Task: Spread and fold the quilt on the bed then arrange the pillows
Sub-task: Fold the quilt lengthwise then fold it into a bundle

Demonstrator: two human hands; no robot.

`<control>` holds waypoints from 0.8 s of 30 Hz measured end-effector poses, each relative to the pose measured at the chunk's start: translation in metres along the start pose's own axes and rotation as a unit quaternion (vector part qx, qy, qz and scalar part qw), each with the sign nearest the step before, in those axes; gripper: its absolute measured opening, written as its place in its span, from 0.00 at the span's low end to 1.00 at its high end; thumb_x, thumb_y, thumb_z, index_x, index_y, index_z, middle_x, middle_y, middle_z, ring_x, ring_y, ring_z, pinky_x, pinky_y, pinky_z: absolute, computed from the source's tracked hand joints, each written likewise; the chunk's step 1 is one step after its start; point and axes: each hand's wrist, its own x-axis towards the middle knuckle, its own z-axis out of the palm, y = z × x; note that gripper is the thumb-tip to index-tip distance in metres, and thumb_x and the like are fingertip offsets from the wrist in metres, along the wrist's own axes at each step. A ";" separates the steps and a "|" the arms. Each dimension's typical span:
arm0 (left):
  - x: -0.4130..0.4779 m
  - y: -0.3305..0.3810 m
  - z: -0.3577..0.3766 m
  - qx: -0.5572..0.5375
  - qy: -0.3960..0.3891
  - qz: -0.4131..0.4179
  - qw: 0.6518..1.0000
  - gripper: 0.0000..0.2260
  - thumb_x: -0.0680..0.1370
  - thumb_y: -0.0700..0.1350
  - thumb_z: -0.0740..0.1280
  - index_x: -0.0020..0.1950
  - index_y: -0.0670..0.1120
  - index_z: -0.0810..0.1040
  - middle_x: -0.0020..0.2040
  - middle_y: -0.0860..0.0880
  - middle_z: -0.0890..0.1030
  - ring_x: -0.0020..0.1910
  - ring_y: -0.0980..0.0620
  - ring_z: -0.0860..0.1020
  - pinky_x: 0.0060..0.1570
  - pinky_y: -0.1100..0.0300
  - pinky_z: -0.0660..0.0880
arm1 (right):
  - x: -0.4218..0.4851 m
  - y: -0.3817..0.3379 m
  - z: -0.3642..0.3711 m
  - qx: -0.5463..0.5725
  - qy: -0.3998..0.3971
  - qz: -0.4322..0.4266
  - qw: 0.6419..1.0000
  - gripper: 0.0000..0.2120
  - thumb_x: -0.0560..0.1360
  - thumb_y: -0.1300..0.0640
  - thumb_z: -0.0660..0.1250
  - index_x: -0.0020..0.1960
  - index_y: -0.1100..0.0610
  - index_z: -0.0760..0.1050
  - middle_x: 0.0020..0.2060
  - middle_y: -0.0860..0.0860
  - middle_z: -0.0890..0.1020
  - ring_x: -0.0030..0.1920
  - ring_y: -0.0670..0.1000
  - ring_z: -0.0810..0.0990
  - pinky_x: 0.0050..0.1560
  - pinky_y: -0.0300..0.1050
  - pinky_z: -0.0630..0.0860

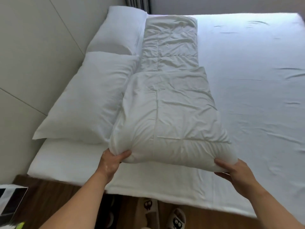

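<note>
A white quilt (170,100), folded into a long narrow strip, lies lengthwise across the bed (247,80); its near part is doubled over the far part. My left hand (112,161) grips the near left corner of the fold, thumb on top. My right hand (237,171) holds the near right corner, thumb on top and fingers underneath. Two white pillows lie side by side to the left of the quilt: the near pillow (85,103) and the far pillow (122,28), both against the headboard.
A padded light headboard (33,55) runs along the left. The white sheet stretches wide to the right of the quilt. A wooden bed frame edge (54,192) and a bedside item (11,204) sit at lower left. Patterned slippers (176,220) stand on the wooden floor below.
</note>
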 end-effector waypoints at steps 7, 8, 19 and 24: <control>-0.123 0.009 -0.040 0.001 0.010 0.027 1.000 0.40 0.50 0.60 0.84 0.58 0.45 0.82 0.51 0.46 0.86 0.51 0.45 0.85 0.57 0.47 0.79 | -0.142 -0.005 -0.016 -0.052 0.025 -0.016 0.998 0.33 0.51 0.56 0.86 0.52 0.65 0.80 0.44 0.60 0.87 0.46 0.59 0.87 0.45 0.52 0.83; -0.137 0.013 -0.046 0.000 0.009 0.036 0.999 0.39 0.51 0.59 0.84 0.58 0.44 0.82 0.51 0.47 0.86 0.51 0.45 0.85 0.57 0.47 0.79 | -0.161 -0.006 -0.017 -0.057 0.033 -0.027 0.997 0.29 0.53 0.59 0.86 0.50 0.66 0.80 0.42 0.61 0.87 0.44 0.59 0.87 0.41 0.49 0.83; -0.295 0.044 -0.123 0.039 0.027 0.157 0.986 0.14 0.66 0.43 0.78 0.49 0.44 0.82 0.39 0.53 0.87 0.45 0.48 0.83 0.39 0.66 0.78 | -0.357 -0.020 -0.005 -0.121 0.058 -0.110 0.985 0.22 0.58 0.60 0.83 0.48 0.66 0.81 0.36 0.61 0.86 0.37 0.61 0.87 0.40 0.55 0.85; -0.346 0.058 -0.167 0.070 0.003 0.206 0.976 0.32 0.51 0.65 0.80 0.44 0.44 0.83 0.38 0.54 0.86 0.40 0.56 0.83 0.43 0.57 0.77 | -0.431 -0.034 -0.013 -0.171 0.050 -0.161 0.971 0.17 0.59 0.66 0.83 0.47 0.60 0.83 0.36 0.52 0.87 0.35 0.43 0.85 0.34 0.34 0.77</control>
